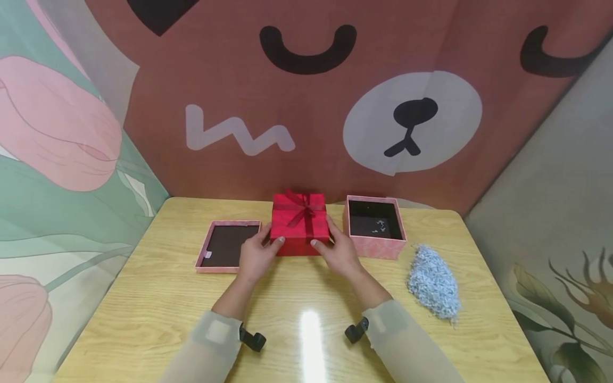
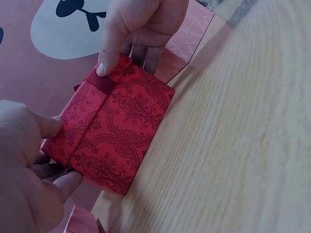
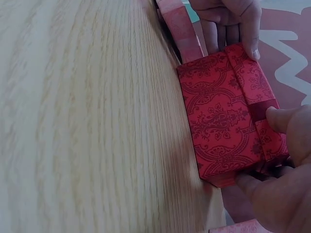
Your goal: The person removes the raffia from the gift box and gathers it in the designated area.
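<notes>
A red gift box (image 1: 299,246) with a dark red ribbon tied in a bow on its lid stands at the back middle of the table. My left hand (image 1: 255,256) grips its left side, thumb on the front edge of the lid. On the opposite side my right hand (image 1: 342,251) holds it in the same way, fingers along the side wall. Both wrist views show the patterned red front (image 2: 121,121) (image 3: 218,116), with the lid closed over the box. What lies inside it is hidden.
Left of the red box lies a shallow pink lid (image 1: 217,269), its dark inside facing up. To the right stands an open pink box (image 1: 378,248) with a few pale shreds on its dark floor. A heap of light-blue shredded paper (image 1: 433,284) lies at the right.
</notes>
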Tool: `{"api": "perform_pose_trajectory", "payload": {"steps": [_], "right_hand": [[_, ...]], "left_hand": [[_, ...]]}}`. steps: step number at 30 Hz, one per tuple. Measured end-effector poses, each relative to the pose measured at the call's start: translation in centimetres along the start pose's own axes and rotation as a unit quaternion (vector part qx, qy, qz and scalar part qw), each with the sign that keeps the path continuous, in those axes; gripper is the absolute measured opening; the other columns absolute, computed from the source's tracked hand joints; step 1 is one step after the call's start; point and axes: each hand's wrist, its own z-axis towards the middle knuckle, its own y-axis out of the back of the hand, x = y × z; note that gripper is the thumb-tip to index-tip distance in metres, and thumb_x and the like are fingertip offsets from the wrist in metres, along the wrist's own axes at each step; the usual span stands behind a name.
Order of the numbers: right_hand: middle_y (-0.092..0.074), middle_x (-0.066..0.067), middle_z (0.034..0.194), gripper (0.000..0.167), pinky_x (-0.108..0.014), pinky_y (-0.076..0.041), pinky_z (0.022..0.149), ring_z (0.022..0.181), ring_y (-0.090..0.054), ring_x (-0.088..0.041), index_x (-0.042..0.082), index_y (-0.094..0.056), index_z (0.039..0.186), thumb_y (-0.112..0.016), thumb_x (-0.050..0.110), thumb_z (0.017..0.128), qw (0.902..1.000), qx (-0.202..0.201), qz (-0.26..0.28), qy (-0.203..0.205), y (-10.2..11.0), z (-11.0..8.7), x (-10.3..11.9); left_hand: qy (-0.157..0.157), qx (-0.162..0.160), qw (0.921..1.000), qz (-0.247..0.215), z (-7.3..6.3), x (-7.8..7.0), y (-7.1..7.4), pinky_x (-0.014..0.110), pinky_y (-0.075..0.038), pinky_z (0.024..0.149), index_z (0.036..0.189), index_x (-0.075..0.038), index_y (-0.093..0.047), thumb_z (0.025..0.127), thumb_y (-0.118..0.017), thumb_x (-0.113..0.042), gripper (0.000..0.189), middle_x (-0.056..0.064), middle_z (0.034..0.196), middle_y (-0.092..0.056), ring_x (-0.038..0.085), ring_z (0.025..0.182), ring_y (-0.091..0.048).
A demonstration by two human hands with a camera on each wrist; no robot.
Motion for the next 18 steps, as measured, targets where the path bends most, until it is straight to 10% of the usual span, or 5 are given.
{"api": "perform_pose_trajectory", "payload": {"steps": [18], "right_hand": [[-0.052, -0.011, 0.153, 0.082, -0.039, -0.054, 0.102, 0.133, -0.057, -0.029, 0.018, -0.037, 0.162, -0.081, 0.020, 0.092, 0.9998, -0.005, 0.013, 0.011, 1.0, -2.1, -0.5]], "left_hand": [[-0.009, 0.016, 0.9997, -0.014, -1.9, 0.1, 0.1, 0.036, -0.059, 0.092, 0.144, -0.008, -0.061, 0.090, -0.084, -0.030, 0.062, 0.012, 0.135, -0.068, 0.026, 0.121, -0.068]]}}
